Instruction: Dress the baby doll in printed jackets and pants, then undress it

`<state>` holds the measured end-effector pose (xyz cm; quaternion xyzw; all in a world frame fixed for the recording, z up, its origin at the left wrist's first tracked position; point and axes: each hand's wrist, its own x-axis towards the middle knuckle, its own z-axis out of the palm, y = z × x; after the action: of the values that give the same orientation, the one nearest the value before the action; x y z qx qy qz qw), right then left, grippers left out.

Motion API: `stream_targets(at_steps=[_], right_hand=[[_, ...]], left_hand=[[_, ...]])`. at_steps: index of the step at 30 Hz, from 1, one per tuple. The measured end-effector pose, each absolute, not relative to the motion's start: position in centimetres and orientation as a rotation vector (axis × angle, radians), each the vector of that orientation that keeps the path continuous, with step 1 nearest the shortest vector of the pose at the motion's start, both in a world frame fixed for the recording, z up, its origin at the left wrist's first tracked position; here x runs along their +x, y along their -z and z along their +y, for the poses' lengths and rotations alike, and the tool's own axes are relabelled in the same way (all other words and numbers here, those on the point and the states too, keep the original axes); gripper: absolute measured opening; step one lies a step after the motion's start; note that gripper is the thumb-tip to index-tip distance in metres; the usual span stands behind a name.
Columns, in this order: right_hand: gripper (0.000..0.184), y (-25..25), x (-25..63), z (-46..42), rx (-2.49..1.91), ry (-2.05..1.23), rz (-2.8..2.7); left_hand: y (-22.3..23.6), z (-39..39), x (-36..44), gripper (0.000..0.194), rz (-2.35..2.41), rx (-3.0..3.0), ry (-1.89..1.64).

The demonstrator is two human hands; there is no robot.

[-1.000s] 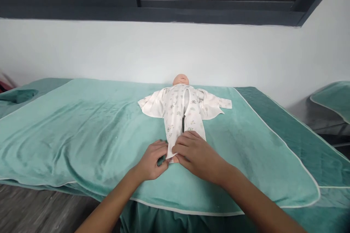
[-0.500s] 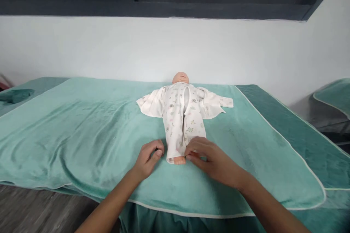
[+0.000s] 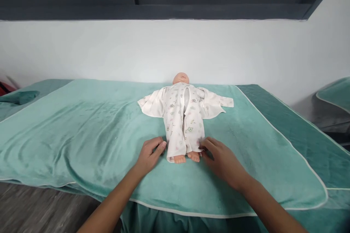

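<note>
A baby doll [image 3: 181, 78] lies on its back on a light green towel [image 3: 82, 131], head toward the wall. It wears a white printed romper [image 3: 183, 116] with the sleeves spread out and the front partly open. Both bare feet [image 3: 187, 158] stick out of the trouser legs. My left hand [image 3: 150, 155] rests on the towel just left of the left leg, fingers loosely curled and apart, holding nothing. My right hand [image 3: 222, 160] lies on the towel beside the right leg, fingertips touching the cuff edge, fingers stretched out.
The towel covers a darker green padded bed [image 3: 300, 131] against a white wall below a barred window. A second green-covered bed [image 3: 336, 96] stands at the right. A dark green cloth [image 3: 20, 97] lies at the far left. Grey floor shows at the lower left.
Both hands have let go of the trouser cuffs and moved apart to either side of the legs. The second foot now shows out of the right trouser leg.
</note>
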<state>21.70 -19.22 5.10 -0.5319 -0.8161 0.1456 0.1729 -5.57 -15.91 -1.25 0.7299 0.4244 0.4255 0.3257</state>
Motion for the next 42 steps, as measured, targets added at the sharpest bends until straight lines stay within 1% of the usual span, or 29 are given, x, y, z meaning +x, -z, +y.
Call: stream_targets(at_steps=[3,6,9,13,15,17,19,20,22,24,26,27,30,34,38,40,42], right_hand=[[0.01,-6.5,21.5,-20.1,-1.314,-0.45,-2.228],[0.01,-7.8,21.3,-20.8,-1.163,-0.461,-2.255],[0.011,-8.4,21.2,-21.0,-1.207,-0.502,-2.372],[0.012,-8.6,22.0,-20.3,-1.217,-0.747,-2.408],[0.014,-8.8,22.6,-19.5,-1.152,-0.857,-2.322],[0.021,-9.0,23.1,-18.4,-1.135,-0.904,-2.212],[0.028,-9.2,23.2,-17.4,-1.161,-0.906,-2.142],[0.029,-9.3,23.0,-17.1,-1.172,-0.91,-2.155],[0.026,-9.2,22.4,-16.9,-1.169,-0.893,-2.298],[0.025,-8.9,21.5,-17.3,-1.143,-0.776,-2.515],[0.024,-8.4,20.7,-18.0,-1.165,-0.586,-2.651],[0.021,-8.2,20.4,-18.4,-1.188,-0.52,-2.68],[0.011,-7.6,20.1,-19.0,-1.215,-0.452,-2.701],[0.015,-7.6,20.2,-19.7,-1.165,-0.386,-2.652],[0.014,-8.2,20.4,-20.1,-1.154,-0.418,-2.639],[0.015,-8.4,20.8,-19.7,-1.111,-0.563,-2.621],[0.016,-8.2,21.5,-18.4,-1.081,-0.74,-2.486]], left_hand=[[1.1,-16.0,-5.5,0.044,1.131,1.915,-1.119],[1.0,-16.0,-5.4,0.044,1.141,1.928,-1.122],[0.9,-16.2,-5.4,0.044,1.157,1.944,-1.114],[0.8,-16.0,-5.2,0.043,1.223,1.933,-1.074],[0.7,-15.5,-5.0,0.038,1.321,1.913,-1.088],[0.7,-14.3,-4.6,0.028,1.43,1.914,-1.121],[0.8,-12.7,-4.2,0.02,1.513,1.982,-1.124],[0.9,-11.8,-4.0,0.019,1.553,2.041,-1.106],[1.0,-9.9,-3.7,0.017,1.633,2.184,-1.039],[1.0,-8.3,-3.5,0.016,1.674,2.325,-0.964],[0.7,-6.9,-3.4,0.017,1.691,2.43,-0.9],[0.6,-6.4,-3.3,0.018,1.708,2.463,-0.874],[0.0,-5.2,-3.0,0.024,1.79,2.501,-0.846],[-0.3,-3.8,-2.8,0.023,1.825,2.511,-0.844],[-0.1,-2.6,-3.0,0.017,1.872,2.385,-0.862],[0.2,-2.3,-3.1,0.018,1.872,2.311,-0.915],[0.4,-2.0,-3.3,0.022,1.862,2.283,-0.965]])
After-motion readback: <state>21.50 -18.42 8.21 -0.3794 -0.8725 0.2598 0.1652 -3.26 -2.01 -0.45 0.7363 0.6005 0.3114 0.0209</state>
